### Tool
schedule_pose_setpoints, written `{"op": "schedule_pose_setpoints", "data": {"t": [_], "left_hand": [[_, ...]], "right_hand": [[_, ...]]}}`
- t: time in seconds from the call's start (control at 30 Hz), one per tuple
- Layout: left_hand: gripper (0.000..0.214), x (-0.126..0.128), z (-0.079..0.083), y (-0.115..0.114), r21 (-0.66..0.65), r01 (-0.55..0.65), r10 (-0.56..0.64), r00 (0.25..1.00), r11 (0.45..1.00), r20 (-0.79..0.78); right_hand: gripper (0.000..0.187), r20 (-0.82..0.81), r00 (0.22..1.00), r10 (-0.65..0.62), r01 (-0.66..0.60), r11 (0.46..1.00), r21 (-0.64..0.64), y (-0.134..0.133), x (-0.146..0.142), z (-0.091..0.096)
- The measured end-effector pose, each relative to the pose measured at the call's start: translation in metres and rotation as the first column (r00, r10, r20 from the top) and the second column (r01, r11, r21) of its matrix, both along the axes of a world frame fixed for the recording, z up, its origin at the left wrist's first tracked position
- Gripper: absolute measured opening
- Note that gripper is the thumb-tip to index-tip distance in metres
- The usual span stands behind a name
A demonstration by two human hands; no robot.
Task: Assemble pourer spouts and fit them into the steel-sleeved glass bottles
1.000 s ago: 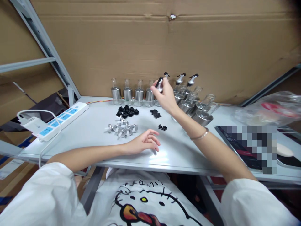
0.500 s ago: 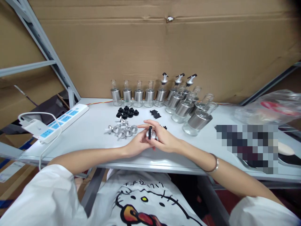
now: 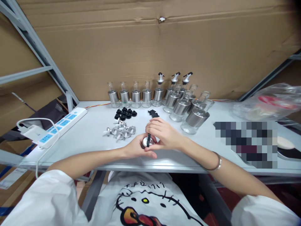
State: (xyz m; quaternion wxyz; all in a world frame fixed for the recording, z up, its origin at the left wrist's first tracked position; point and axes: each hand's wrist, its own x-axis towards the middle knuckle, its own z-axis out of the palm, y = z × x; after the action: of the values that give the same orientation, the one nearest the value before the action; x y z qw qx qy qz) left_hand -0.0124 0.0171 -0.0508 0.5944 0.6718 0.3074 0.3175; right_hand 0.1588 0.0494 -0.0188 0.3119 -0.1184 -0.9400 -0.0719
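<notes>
Both hands meet near the front edge of the pale table [image 3: 94,131]. My left hand [image 3: 135,148] and my right hand [image 3: 162,135] pinch a small silver pourer cap with a black lever [image 3: 147,141] between their fingertips. Just to the left lies a heap of several silver pourer parts [image 3: 120,131]. Behind it sit several black rubber stoppers [image 3: 125,113] and small black clips [image 3: 153,113]. Glass bottles with steel sleeves [image 3: 131,95] line the back; three bottles with fitted pourers [image 3: 173,86] stand at the right end of that row.
A white and blue power strip [image 3: 58,124] with a plugged charger lies at the left. More steel-sleeved bottles [image 3: 195,117] cluster right of centre. A clear plastic bag [image 3: 265,105] and a blurred patch sit at the right. Cardboard stands behind the table.
My right hand came down from the bottle row, bringing the pourer cap to my left hand at the table front. Both hands now hold it and have drawn slightly nearer to me.
</notes>
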Motion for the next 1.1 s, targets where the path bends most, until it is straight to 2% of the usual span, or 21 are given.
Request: {"op": "schedule_pose_setpoints", "data": {"t": [0.17,0.3,0.47,0.67,0.93,1.03,1.1], "left_hand": [[0.045,0.001,0.002,0.000,0.005,0.019,-0.018,0.994,1.000,-0.112],[0.034,0.002,0.004,-0.001,0.040,-0.011,0.018,0.986,0.999,-0.167],[0.034,0.003,0.006,-0.002,0.054,-0.004,0.013,0.986,0.999,-0.166],[0.037,0.002,0.006,-0.003,0.040,0.027,-0.019,0.980,0.999,-0.197],[0.025,0.000,0.003,-0.006,0.013,0.077,-0.072,0.969,0.997,-0.236],[0.020,0.000,0.002,-0.007,0.038,0.066,-0.055,0.970,0.997,-0.237],[0.019,0.000,0.003,-0.006,0.036,0.064,-0.055,0.972,0.997,-0.227]], "right_hand": [[0.053,0.069,0.995,-0.074,0.053,0.964,0.260,-0.003,-0.001,0.004],[0.055,0.039,0.991,-0.125,0.107,0.945,0.309,0.000,-0.001,0.003],[0.060,0.047,0.980,-0.191,0.162,0.918,0.362,0.009,-0.002,0.000],[0.056,-0.093,0.994,-0.063,0.100,0.865,0.492,0.011,-0.003,-0.002],[0.054,-0.055,0.997,-0.046,0.068,0.854,0.515,0.002,-0.002,-0.006],[0.049,-0.117,0.993,-0.026,0.075,0.897,0.437,0.000,-0.002,-0.009],[0.045,-0.173,0.985,-0.014,0.073,0.938,0.340,-0.001,-0.002,-0.011]]}}
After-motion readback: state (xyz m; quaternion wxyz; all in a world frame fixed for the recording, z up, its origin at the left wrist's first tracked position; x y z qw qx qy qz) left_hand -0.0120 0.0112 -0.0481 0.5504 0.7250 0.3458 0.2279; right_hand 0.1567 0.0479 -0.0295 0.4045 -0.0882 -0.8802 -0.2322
